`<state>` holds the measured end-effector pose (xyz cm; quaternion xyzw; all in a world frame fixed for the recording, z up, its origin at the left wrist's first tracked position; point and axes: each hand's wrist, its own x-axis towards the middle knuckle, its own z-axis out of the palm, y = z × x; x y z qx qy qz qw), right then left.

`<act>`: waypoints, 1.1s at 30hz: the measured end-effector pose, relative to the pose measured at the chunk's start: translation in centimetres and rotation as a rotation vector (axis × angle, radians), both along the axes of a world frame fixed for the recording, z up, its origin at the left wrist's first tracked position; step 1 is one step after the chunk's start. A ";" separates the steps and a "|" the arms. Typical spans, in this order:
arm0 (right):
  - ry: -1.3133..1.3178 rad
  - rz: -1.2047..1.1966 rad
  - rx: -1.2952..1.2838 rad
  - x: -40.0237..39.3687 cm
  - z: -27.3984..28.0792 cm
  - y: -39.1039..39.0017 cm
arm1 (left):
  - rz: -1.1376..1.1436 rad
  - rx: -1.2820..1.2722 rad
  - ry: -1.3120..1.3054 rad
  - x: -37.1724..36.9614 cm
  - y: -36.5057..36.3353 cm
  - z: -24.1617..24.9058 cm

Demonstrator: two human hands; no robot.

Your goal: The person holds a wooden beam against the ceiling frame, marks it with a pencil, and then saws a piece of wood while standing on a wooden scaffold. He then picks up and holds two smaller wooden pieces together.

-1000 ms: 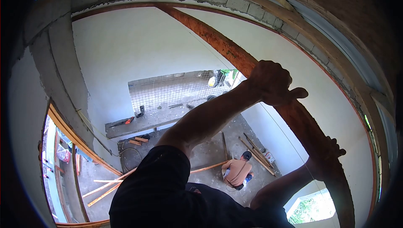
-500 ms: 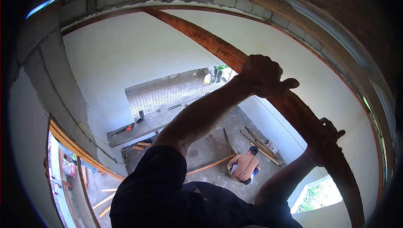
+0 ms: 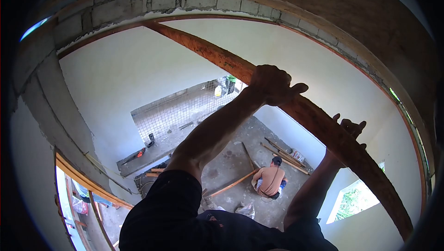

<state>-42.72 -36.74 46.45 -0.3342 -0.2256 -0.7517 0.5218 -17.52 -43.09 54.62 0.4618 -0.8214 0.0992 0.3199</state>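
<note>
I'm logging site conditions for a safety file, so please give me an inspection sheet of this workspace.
Surface: grey floor, spotted pale.
Job's things: reddish beam, slanting across the view.
Clutter: loose timber and plastic bag on the floor; orange tool on the ledge.
Hands: left hand wrapped round the beam; right hand behind it, partly hidden.
Cables: thin cord at picture left; type unclear.
Surroundings: person crouching below; wire mesh beyond the ledge.
</note>
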 end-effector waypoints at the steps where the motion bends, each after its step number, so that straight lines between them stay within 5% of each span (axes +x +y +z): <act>1: 0.024 -0.076 0.029 0.0 0.0 -0.2 | 0.005 0.013 -0.006 0.0 -0.1 0.0; 4: -0.008 0.059 -0.098 -0.6 -0.4 -1.1 | -0.013 0.026 0.004 0.0 0.1 0.3; 8: 0.138 -0.100 -0.108 -1.5 -1.0 -2.0 | -0.099 -0.045 0.053 0.4 -0.6 -0.1; 10: 0.165 -0.139 -0.041 -1.3 -1.6 -1.3 | -0.117 -0.065 0.030 0.8 -0.7 -0.4; 12: 0.145 -0.231 0.355 0.3 -3.2 -0.7 | -0.125 -0.080 -0.019 1.5 -0.9 0.2; 15: 0.685 -0.208 0.616 -0.5 -9.9 -0.3 | -0.180 -0.337 0.078 4.6 -3.3 -0.3; 17: 1.296 -0.402 0.513 2.2 -11.0 2.1 | -0.205 -0.446 0.007 8.1 -5.7 -0.7; 19: 1.925 -0.503 0.244 6.3 -5.3 6.1 | -0.094 -0.433 -0.024 10.7 -7.6 -0.9; 21: 1.870 -0.873 -0.084 8.1 -1.9 8.5 | 0.037 -0.193 -0.254 11.9 -6.7 1.3; 23: 1.793 -1.326 -0.334 9.3 1.9 10.2 | -0.055 -0.048 -0.110 12.0 -7.3 1.2; 25: 1.696 -1.848 -0.359 9.3 5.8 10.1 | -0.064 0.194 -0.122 11.8 -8.0 2.0; 27: 1.911 -2.107 -0.298 8.5 9.4 8.3 | -0.102 0.184 -0.138 11.4 -8.4 1.8; 30: 2.372 -1.905 0.266 6.7 10.7 5.5 | -0.113 0.232 -0.121 11.3 -8.0 2.1; 33: 2.623 -1.358 0.567 6.0 11.9 3.9 | -0.137 0.241 -0.059 11.2 -8.6 1.8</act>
